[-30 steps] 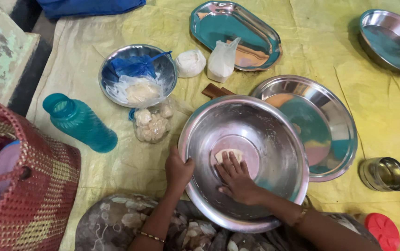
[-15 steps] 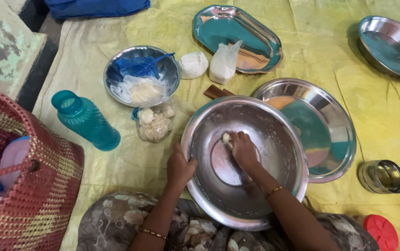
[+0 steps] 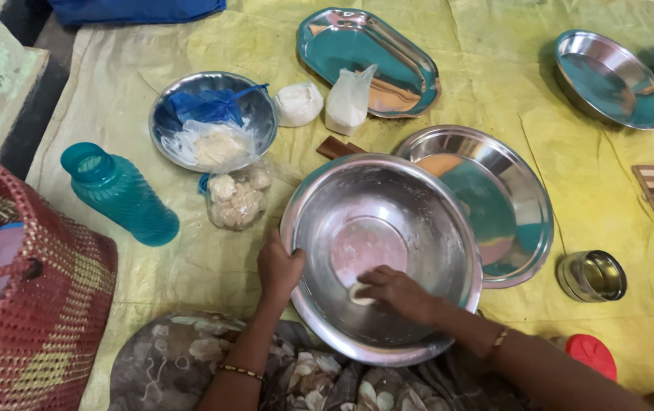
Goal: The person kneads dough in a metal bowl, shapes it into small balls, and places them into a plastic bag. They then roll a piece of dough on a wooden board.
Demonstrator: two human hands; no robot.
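Observation:
A large steel mixing bowl (image 3: 410,198) sits on the yellow cloth in front of me. My left hand (image 3: 278,268) grips its near-left rim. My right hand (image 3: 397,290) is down inside the bowl, pressing on a small pale lump of dough (image 3: 357,294) near the bottom front. The bowl's inside is dusted with flour.
A steel plate (image 3: 509,190) lies under the bowl's right side. A teal bottle (image 3: 117,194), a small bowl with plastic bags (image 3: 213,125), a bag of pale chunks (image 3: 237,199), an oval tray (image 3: 369,49), a small steel cup (image 3: 591,275), a red lid (image 3: 591,355) and a red woven basket (image 3: 30,304) surround it.
My right hand has drawn the dough from the far middle of the bowl to its near side. My left hand stays on the rim.

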